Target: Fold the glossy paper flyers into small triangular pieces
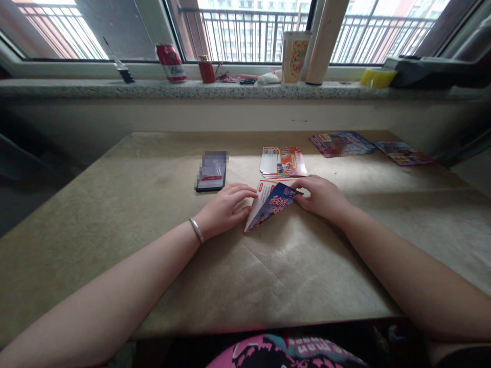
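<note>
A folded coloured paper flyer (268, 204) lies on the brown paper-covered table (115, 214), creased into a pointed shape. My left hand (226, 208) rests on the table at its left edge, fingers curled and pressing against the fold. My right hand (322, 197) is closed in a pinch on the flyer's right corner. A silver bangle (197, 230) sits on my left wrist.
A black phone (211, 171) lies just beyond my left hand. A small stack of flyers (283, 161) sits behind the folded one, and two more flyers (341, 143) lie at the far right. The windowsill holds a red can (171, 63), a cup (294, 55) and clutter.
</note>
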`<state>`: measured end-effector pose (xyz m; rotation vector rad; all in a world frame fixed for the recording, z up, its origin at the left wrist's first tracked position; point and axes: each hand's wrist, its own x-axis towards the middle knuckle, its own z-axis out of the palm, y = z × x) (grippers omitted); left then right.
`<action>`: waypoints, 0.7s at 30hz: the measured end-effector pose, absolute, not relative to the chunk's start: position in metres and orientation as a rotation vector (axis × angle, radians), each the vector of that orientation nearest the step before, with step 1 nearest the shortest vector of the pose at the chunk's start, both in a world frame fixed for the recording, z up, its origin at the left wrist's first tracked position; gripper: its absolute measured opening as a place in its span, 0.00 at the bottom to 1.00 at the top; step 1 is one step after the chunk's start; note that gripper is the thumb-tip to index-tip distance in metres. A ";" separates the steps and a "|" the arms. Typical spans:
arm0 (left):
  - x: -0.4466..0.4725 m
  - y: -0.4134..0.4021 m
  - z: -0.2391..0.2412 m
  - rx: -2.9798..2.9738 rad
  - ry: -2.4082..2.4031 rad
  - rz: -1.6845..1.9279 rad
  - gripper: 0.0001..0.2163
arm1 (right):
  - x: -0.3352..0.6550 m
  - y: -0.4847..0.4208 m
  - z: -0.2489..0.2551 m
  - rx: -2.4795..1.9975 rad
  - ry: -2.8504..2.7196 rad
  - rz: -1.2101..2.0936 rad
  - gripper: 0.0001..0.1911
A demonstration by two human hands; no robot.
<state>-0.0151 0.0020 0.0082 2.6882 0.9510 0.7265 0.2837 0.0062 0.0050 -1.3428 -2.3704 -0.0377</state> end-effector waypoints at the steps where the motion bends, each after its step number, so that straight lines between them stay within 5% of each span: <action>1: -0.015 0.002 0.008 2.749 0.925 0.750 0.12 | 0.284 0.006 0.005 -1.342 -2.366 -0.045 0.06; 8: -0.015 0.002 0.007 2.794 0.930 0.734 0.11 | 0.281 0.004 0.009 -1.331 -2.346 0.007 0.08; 16: -0.017 -0.002 0.010 2.757 0.937 0.754 0.18 | 0.281 0.007 0.001 -1.162 -2.397 0.133 0.21; 21: -0.013 -0.004 0.011 2.925 0.844 0.449 0.17 | 0.278 0.003 0.007 -1.033 -2.511 0.129 0.12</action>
